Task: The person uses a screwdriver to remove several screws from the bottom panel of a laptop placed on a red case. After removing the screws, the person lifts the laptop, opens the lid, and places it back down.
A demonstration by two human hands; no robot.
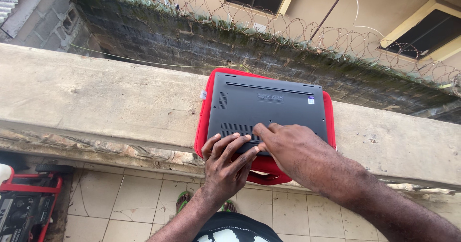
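A dark grey laptop (pixel 269 105) lies upside down, its vented bottom panel facing up, on a red sleeve (pixel 204 122) spread over a concrete ledge (pixel 96 98). My left hand (pixel 225 162) rests with spread fingers on the laptop's near edge. My right hand (pixel 288 146) lies beside it, fingertips pressing on the near part of the bottom panel by the vent slots. Neither hand holds a tool that I can see.
Beyond the ledge rises a dark block wall (pixel 192 40) topped with coiled razor wire (pixel 297 28). Below the ledge is a tiled floor (pixel 120 203) with a red-framed generator (pixel 26 208) at the left. Green sandals (pixel 182 201) show by my feet.
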